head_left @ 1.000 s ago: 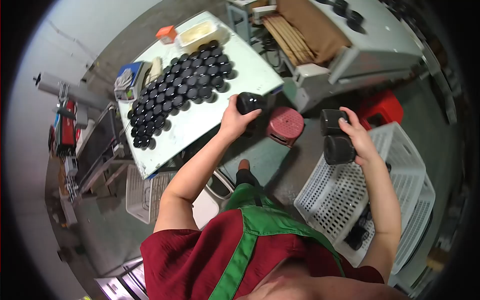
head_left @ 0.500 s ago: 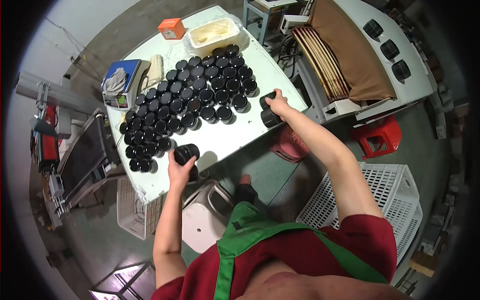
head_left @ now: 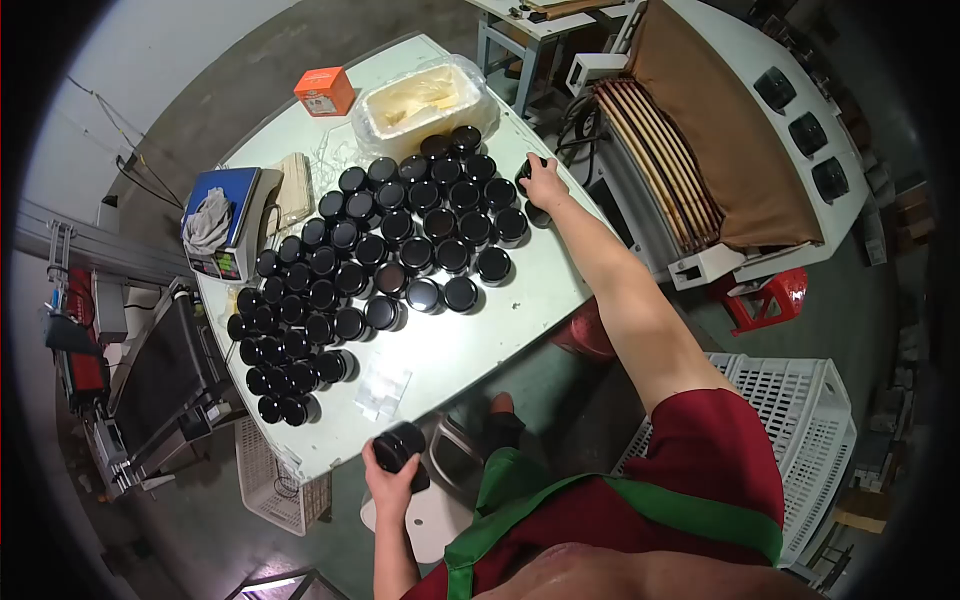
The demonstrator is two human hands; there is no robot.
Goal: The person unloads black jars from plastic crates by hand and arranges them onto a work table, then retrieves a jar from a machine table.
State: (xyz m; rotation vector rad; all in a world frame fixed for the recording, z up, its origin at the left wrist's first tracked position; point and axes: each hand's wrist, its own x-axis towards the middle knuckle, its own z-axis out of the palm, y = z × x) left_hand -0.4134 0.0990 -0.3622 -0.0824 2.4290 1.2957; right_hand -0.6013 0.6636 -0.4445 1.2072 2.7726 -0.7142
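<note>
My left hand (head_left: 388, 482) is wrapped round a black jar (head_left: 398, 445) just off the table's front edge, over a pale stool. A second dark piece shows below that jar, and I cannot tell whether it is separate. At the table's right edge, my right hand (head_left: 543, 187) has its fingers closed over a black jar (head_left: 529, 172). Another black jar (head_left: 538, 214) shows partly under that hand. Many black-lidded jars (head_left: 420, 254) stand upright, grouped closely across the white table (head_left: 455, 350).
At the back are a plastic-lined white tub (head_left: 425, 105) and an orange box (head_left: 325, 92). A scale (head_left: 225, 220) with a cloth stands left. To the right is a machine with a brown cover (head_left: 720, 130) and several black jars (head_left: 808, 133). White crates (head_left: 800, 400) and a red stool (head_left: 770, 300) flank me.
My left hand has drawn its jar back from the table toward my body. My right hand has moved farther back along the table's right edge with black jars. The view has shifted.
</note>
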